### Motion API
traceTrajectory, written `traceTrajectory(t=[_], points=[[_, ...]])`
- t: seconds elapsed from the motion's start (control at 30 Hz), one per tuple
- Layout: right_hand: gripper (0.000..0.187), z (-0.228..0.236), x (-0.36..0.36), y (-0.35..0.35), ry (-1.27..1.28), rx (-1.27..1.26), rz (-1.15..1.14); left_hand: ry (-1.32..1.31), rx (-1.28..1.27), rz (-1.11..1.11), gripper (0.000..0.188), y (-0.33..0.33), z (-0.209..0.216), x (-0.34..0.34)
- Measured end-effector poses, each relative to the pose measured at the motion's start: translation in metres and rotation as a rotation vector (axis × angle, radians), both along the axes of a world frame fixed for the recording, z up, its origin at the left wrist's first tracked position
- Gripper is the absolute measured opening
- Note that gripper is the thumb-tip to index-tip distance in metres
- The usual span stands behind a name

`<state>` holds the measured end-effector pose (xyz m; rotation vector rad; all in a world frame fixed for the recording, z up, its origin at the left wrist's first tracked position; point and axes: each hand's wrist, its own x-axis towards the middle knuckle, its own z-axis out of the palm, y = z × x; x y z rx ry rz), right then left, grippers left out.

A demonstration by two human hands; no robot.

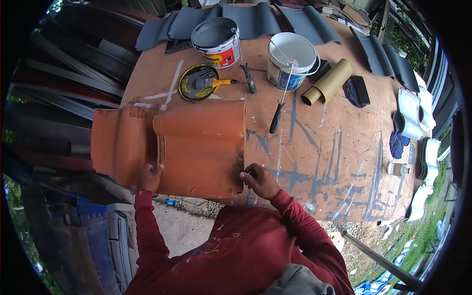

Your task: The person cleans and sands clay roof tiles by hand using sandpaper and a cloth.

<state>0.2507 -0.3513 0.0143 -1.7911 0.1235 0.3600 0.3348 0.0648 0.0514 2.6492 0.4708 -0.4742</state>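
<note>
Two orange clay roof tiles lie at the near left of the table: a front tile (pixel 201 152), and a second tile (pixel 115 142) to its left. My left hand (pixel 150 178) grips the near left edge of the front tile, thumb up, with part of its fingers hidden. My right hand (pixel 262 182) is closed at that tile's right edge, beside a blackened patch. Its fingers pinch something small and thin that I cannot make out.
The paint-streaked wooden table (pixel 334 157) carries a grey paint bucket (pixel 216 42), a white bucket (pixel 290 59) with a long-handled roller (pixel 278 115), a black lid (pixel 196 81) with a yellow-handled brush (pixel 223 82), and a cardboard tube (pixel 327 81). Grey tiles (pixel 250 22) line the far edge.
</note>
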Motion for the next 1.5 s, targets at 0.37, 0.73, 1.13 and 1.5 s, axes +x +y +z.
traceTrajectory(t=[0.37, 0.73, 1.13, 1.5], points=[[0.057, -0.016, 0.045, 0.02, -0.041, -0.148, -0.044, -0.075, -0.198, 0.041, 0.054, 0.008, -0.01, -0.001], [0.043, 0.011, -0.036, -0.045, -0.001, 0.62, -0.216, -0.086, -0.168, -0.167, 0.033, -0.064, 0.079, -0.044], [0.044, -0.049, -0.189, -0.214, 0.019, 0.774, -0.595, -0.146, -0.681, -0.401, 0.045, -0.332, 0.138, -0.103], [0.042, -0.072, -0.251, -0.372, -0.126, 0.657, -0.897, 0.294, -0.695, -0.412, 0.052, -0.473, -0.052, -0.065]])
